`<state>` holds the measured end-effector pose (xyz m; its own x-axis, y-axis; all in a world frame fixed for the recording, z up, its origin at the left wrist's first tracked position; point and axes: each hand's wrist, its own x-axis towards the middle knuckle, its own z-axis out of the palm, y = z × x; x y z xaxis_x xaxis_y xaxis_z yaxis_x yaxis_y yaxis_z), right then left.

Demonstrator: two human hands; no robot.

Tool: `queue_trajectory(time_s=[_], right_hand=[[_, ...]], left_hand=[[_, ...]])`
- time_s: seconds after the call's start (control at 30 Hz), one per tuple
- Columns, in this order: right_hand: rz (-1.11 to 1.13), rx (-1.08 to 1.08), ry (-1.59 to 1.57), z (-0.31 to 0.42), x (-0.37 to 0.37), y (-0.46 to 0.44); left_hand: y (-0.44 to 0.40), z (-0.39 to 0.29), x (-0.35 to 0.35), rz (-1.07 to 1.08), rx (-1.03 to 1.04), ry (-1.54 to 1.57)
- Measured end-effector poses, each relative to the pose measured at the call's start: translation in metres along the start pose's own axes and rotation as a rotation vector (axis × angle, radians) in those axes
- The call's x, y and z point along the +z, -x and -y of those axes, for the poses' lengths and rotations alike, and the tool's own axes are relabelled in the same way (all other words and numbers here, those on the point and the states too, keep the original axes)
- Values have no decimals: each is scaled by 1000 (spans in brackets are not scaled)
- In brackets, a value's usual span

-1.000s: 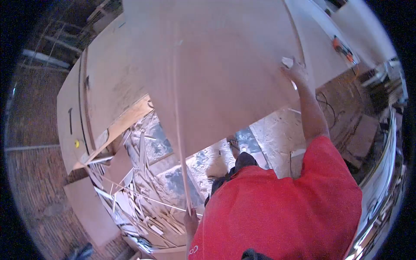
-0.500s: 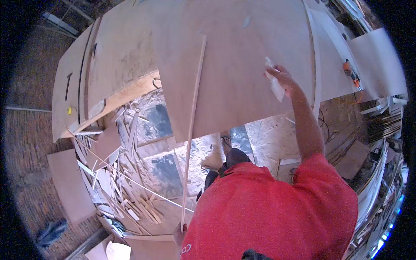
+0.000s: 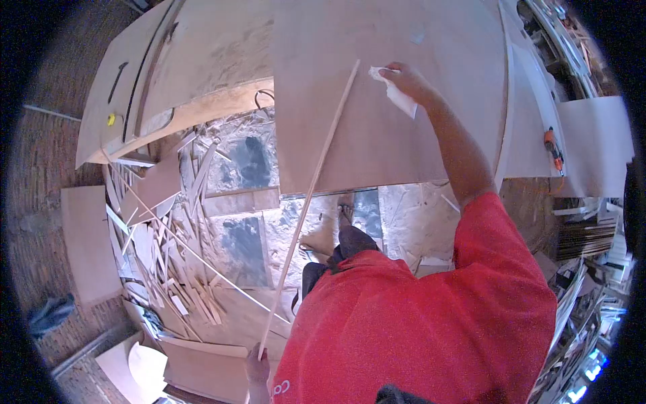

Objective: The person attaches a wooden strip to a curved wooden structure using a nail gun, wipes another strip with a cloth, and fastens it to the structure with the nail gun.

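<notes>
My left hand (image 3: pixel 257 367), low in the picture by my side, is closed around the near end of a long thin wooden strip (image 3: pixel 309 195). The strip slants up and away across the edge of a large plywood sheet (image 3: pixel 417 148). My right hand (image 3: pixel 402 75) is stretched out over that sheet, near the strip's far end. Its fingers are closed on a crumpled white piece, like a thin bag or cloth (image 3: pixel 402 101), whose loose end hangs down. Whether it touches the sheet I cannot tell.
An orange power drill (image 3: pixel 554 151) lies on the right side of the boards. At left are a hammer (image 3: pixel 118 82) and a yellow tape measure (image 3: pixel 111 119). Wood offcuts (image 3: pixel 182 283) litter the floor at left, and stacked sheets (image 3: pixel 585 239) stand at right.
My right hand has moved left and away with the white piece, closer to the strip's far end. The view has shifted, and the strip leans more to the right.
</notes>
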<state>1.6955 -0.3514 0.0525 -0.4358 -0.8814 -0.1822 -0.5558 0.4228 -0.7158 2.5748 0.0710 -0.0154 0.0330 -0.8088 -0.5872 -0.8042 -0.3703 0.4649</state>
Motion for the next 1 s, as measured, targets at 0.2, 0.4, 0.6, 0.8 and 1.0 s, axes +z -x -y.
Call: queue_trajectory(time_s=[0.2, 0.4, 0.6, 0.8, 1.0], right_hand=[[22, -150, -138, -17, 1, -35], [131, 18, -259, 15, -3, -24], [-53, -235, 240, 21, 5, -33], [-121, -256, 491, 31, 11, -39], [-200, -295, 644, 25, 22, -49]], left_hand=[[7, -37, 2, -63, 149, -84], [11, -33, 6, -94, 179, -153], [11, -60, -3, -48, 155, -150], [6, -40, -2, -63, 168, -182], [8, -58, -11, -20, 131, -187]])
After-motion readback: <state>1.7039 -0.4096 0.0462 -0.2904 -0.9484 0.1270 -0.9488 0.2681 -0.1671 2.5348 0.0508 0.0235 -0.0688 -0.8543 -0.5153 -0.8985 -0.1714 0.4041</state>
